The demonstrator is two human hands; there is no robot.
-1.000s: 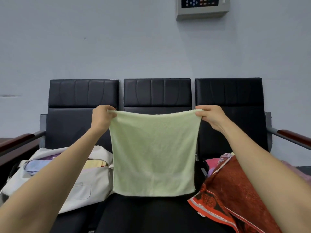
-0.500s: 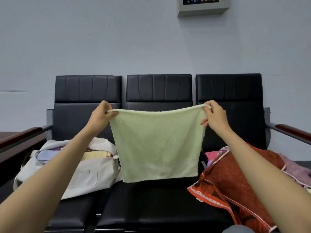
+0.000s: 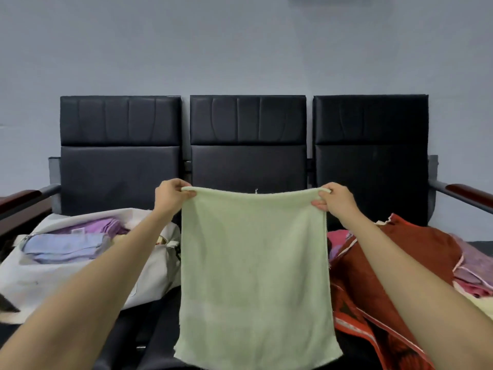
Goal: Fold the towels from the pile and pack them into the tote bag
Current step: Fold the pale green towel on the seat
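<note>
A pale-green terry towel [image 3: 253,276] is held spread; top corners are pinched in the grip of left hand [image 3: 170,196] and right hand [image 3: 337,200].

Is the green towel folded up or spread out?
Spread out: the green towel hangs flat, top corners pinched by the left hand and right hand.
</note>
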